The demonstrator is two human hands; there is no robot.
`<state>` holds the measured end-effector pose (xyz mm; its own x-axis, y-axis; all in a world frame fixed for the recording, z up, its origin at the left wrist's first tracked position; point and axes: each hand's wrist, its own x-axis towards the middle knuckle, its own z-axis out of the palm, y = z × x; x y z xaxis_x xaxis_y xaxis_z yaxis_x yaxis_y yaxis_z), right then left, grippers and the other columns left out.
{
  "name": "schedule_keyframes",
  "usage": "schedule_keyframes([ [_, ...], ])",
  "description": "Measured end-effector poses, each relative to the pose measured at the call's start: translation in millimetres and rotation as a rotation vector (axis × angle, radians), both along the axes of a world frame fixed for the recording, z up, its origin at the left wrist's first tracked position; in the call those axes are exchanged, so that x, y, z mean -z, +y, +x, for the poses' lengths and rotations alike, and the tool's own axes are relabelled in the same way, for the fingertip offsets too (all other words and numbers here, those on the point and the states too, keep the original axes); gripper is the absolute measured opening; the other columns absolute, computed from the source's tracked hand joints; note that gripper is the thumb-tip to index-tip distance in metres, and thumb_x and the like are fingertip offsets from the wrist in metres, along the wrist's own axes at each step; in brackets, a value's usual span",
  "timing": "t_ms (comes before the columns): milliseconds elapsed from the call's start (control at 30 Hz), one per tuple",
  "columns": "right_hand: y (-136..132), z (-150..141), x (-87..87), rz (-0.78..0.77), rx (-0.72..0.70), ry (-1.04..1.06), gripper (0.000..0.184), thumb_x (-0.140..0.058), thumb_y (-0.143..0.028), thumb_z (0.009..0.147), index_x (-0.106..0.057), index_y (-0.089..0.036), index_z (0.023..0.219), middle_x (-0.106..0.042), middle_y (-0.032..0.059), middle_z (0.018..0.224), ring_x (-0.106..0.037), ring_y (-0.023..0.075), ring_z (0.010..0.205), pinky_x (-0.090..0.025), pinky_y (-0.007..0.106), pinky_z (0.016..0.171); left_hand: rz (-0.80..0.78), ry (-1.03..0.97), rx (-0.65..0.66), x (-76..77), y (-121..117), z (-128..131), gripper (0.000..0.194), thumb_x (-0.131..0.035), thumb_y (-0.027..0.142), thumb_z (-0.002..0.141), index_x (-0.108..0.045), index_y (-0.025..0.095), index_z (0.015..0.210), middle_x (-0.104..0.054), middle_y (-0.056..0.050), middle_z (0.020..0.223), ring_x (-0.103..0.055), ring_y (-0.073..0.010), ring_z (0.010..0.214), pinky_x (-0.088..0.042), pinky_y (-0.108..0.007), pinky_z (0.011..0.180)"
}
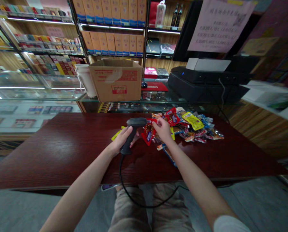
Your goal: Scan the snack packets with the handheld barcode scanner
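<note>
My left hand (121, 140) is wrapped round the handle of a black barcode scanner (136, 122), whose head points right. A cable runs from the scanner down over the table's front edge. My right hand (162, 128) pinches the top of a red snack packet (148, 132), holding it right in front of the scanner. To the right lies a heap of small packets, among them a yellow packet (192, 120) and another red packet (172, 116). A blue packet (169, 155) lies under my right forearm. Part of a yellow packet (116, 134) shows behind my left hand.
The dark red table (61, 151) spans the front. Behind it, an open cardboard box (118, 80) and a white cup-shaped container (87, 80) stand on a glass counter. A monitor with a paper notice (218, 25) stands at the back right. Shelves of boxes line the wall.
</note>
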<state>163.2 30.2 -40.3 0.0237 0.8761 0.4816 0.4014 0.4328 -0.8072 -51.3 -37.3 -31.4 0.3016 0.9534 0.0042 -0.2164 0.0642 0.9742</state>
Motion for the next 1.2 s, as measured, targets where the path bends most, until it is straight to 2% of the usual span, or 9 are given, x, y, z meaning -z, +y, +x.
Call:
schedule_keyframes([
  [233, 12.0, 25.3, -6.7, 0.079, 0.097, -0.029, 0.024, -0.060, -0.042, 0.083, -0.047, -0.024, 0.075, -0.050, -0.0037, 0.063, -0.047, 0.0149, 0.057, -0.041, 0.029, 0.060, -0.010, -0.033, -0.099, -8.6, 1.0, -11.7, 0.071, -0.063, 0.078, 0.078, -0.064, 0.011, 0.100, -0.056, 0.001, 0.048, -0.048, -0.0109, 0.037, -0.037, -0.021, 0.037],
  [300, 20.5, 43.2, -13.3, 0.163, 0.199, -0.075, 0.014, -0.057, -0.035, 0.085, -0.053, -0.022, 0.090, -0.059, 0.0023, 0.079, -0.056, 0.0187, 0.067, -0.047, 0.033, 0.066, -0.025, -0.027, -0.183, -8.5, 5.5, -18.4, 0.069, -0.064, 0.076, 0.079, -0.064, 0.011, 0.101, -0.057, 0.001, 0.049, -0.049, -0.0116, 0.036, -0.038, -0.021, 0.038],
  [367, 28.4, 62.2, -17.5, 0.260, 0.292, -0.172, 0.024, -0.053, -0.024, 0.085, -0.055, -0.021, 0.109, -0.063, 0.0099, 0.101, -0.062, 0.0236, 0.088, -0.051, 0.039, 0.080, -0.066, -0.001, -0.279, -6.8, 11.1, -25.5, 0.064, -0.064, 0.071, 0.083, -0.064, 0.010, 0.101, -0.057, 0.001, 0.048, -0.050, -0.0124, 0.035, -0.039, -0.022, 0.037],
  [467, 33.9, 83.4, -15.3, 0.302, 0.409, -0.346, 0.037, -0.050, -0.016, 0.083, -0.056, -0.019, 0.120, -0.055, 0.0175, 0.124, -0.056, 0.0295, 0.115, -0.046, 0.049, 0.100, -0.164, 0.036, -0.457, -2.2, 20.0, -34.5, 0.052, -0.061, 0.062, 0.090, -0.064, 0.010, 0.097, -0.057, 0.000, 0.048, -0.050, -0.0124, 0.033, -0.039, -0.022, 0.037],
  [600, 28.6, 83.0, -5.3, 0.275, 0.536, -0.502, 0.039, -0.060, -0.021, 0.082, -0.058, -0.014, 0.120, -0.045, 0.0235, 0.140, -0.044, 0.0392, 0.130, -0.034, 0.064, 0.110, -0.293, 0.011, -0.585, 4.4, 29.5, -37.3, 0.041, -0.055, 0.049, 0.099, -0.065, 0.009, 0.092, -0.057, -0.001, 0.049, -0.049, -0.0116, 0.032, -0.039, -0.021, 0.036],
  [767, 15.2, 39.7, 2.3, 0.344, 0.267, -0.578, 0.029, -0.056, -0.022, 0.088, -0.063, -0.018, 0.116, -0.057, 0.0175, 0.130, -0.048, 0.0342, 0.127, -0.031, 0.060, 0.115, -0.398, -0.195, -0.425, 9.4, 36.1, -26.0, 0.040, -0.041, 0.041, 0.105, -0.063, 0.010, 0.093, -0.063, -0.005, 0.062, -0.052, -0.0105, 0.039, -0.042, -0.020, 0.037],
  [933, 2.8, -6.5, 16.3, 0.144, -0.140, -0.746, 0.032, -0.055, -0.033, 0.094, -0.066, -0.019, 0.121, -0.069, 0.0135, 0.120, -0.056, 0.0299, 0.122, -0.026, 0.056, 0.120, -0.398, -0.418, -0.184, 4.8, 34.2, -25.1, 0.049, -0.034, 0.046, 0.106, -0.064, 0.009, 0.096, -0.063, -0.006, 0.068, -0.050, -0.0093, 0.042, -0.041, -0.019, 0.038],
  [1033, -1.8, -22.7, 19.7, 0.029, -0.207, -0.839, 0.049, -0.058, -0.048, 0.094, -0.063, -0.016, 0.131, -0.066, 0.0174, 0.129, -0.051, 0.0329, 0.130, -0.028, 0.054, 0.119, -0.323, -0.466, -0.200, -1.3, 31.4, -36.7, 0.052, -0.034, 0.050, 0.105, -0.066, 0.010, 0.096, -0.056, -0.003, 0.060, -0.045, -0.0093, 0.040, -0.039, -0.019, 0.038],
  [1200, -6.0, -47.8, 15.3, -0.078, -0.200, -0.980, 0.064, -0.062, -0.066, 0.086, -0.070, -0.012, 0.120, -0.058, 0.0227, 0.131, -0.047, 0.0394, 0.129, -0.033, 0.053, 0.114, -0.304, -0.435, -0.306, -3.2, 29.5, -49.9, 0.051, -0.037, 0.051, 0.104, -0.067, 0.010, 0.099, -0.051, 0.000, 0.054, -0.048, -0.0110, 0.041, -0.040, -0.019, 0.039],
])
